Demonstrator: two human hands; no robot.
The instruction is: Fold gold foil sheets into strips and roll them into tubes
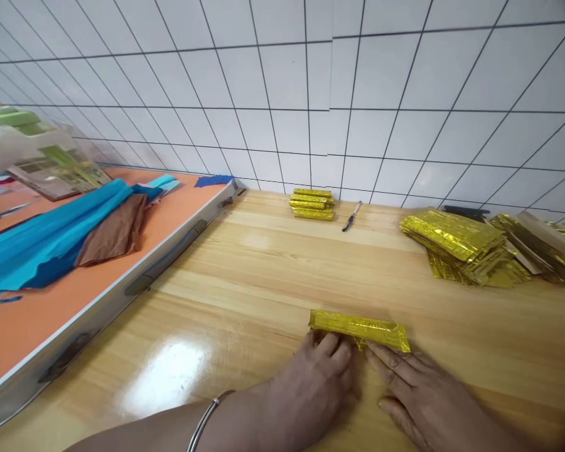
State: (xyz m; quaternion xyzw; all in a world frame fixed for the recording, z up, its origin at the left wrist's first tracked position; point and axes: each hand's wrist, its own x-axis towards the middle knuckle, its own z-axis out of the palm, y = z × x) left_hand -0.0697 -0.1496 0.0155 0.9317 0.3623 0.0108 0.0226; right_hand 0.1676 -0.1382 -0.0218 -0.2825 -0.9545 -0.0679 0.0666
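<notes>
Foil strip (358, 327): one; hands (317, 380) (421, 389) touching: two.

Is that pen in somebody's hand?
No, the pen lies on the table near the wall, while the left hand and right hand are at the gold strip.

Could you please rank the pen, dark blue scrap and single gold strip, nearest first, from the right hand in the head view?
1. Gold strip: at the right hand.
2. Pen: ahead, near the tiled wall.
3. Dark blue scrap: farther left, beside the wall.
</notes>
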